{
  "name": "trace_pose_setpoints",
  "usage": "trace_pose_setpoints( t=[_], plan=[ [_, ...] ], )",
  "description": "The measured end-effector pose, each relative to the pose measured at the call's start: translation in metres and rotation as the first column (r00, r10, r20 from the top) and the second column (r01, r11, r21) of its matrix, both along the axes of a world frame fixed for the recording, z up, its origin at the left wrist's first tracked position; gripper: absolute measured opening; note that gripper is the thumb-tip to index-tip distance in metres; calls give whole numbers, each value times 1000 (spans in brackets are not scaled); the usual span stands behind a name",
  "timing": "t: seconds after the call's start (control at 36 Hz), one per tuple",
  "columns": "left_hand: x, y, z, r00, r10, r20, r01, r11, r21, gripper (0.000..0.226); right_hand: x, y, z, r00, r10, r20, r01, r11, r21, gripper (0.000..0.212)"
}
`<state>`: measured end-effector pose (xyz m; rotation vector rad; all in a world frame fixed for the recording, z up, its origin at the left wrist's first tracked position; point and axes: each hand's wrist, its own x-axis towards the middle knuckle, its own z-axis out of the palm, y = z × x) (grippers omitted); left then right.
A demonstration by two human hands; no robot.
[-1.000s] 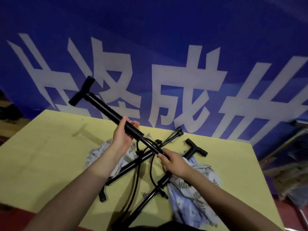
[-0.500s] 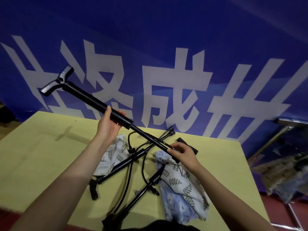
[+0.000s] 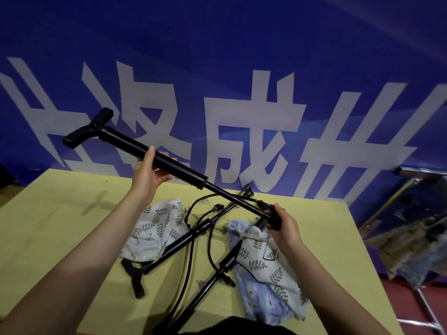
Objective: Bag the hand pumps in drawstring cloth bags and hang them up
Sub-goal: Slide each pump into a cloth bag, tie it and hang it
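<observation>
A black hand pump [image 3: 179, 166] slants above the yellow table [image 3: 60, 213], its T-handle up at the left. My left hand [image 3: 148, 175] grips the thick barrel near its middle. My right hand [image 3: 281, 226] holds the thin lower end, fingers curled round the foot piece. Two more black pumps lie on the table: one [image 3: 176, 245] across a leaf-print cloth bag [image 3: 157, 228], the other [image 3: 215, 274] with its top tucked in a second leaf-print bag [image 3: 261, 259]. Black hoses curl between them.
A blue banner [image 3: 242, 68] with large white characters hangs right behind the table. A metal rack [image 3: 411, 213] carrying cloth items stands at the right, beyond the table's edge. The table's left half is bare yellow surface.
The held pump has swung, its handle end lower and further right against the banner. My left hand slid up the barrel. My right hand moved right and now wraps the pump's foot end.
</observation>
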<state>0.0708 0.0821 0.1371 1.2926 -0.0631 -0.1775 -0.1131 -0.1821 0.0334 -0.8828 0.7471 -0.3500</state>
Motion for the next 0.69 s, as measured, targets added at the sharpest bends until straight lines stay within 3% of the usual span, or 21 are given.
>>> trace_pose_setpoints(
  t=[0.08,0.17,0.33,0.47,0.69],
  plan=[
    [6,-4,4,999,-37,3,36,998,59,33,0,-4,-5,972,151,-181,-172,979,-109,33],
    [11,-13,4,998,-56,37,50,988,146,30,-2,-4,-4,935,225,-273,-261,960,-103,35],
    [11,-27,-1,996,-79,36,71,978,196,37,-8,-15,-4,918,165,-360,-232,960,-154,31],
    [3,-32,-5,995,-96,32,88,977,195,17,-7,-17,-8,909,123,-398,-204,964,-168,32],
    [-3,-27,-9,996,-63,70,49,980,191,13,-8,-4,-10,918,141,-372,-207,968,-144,30]
  ],
)
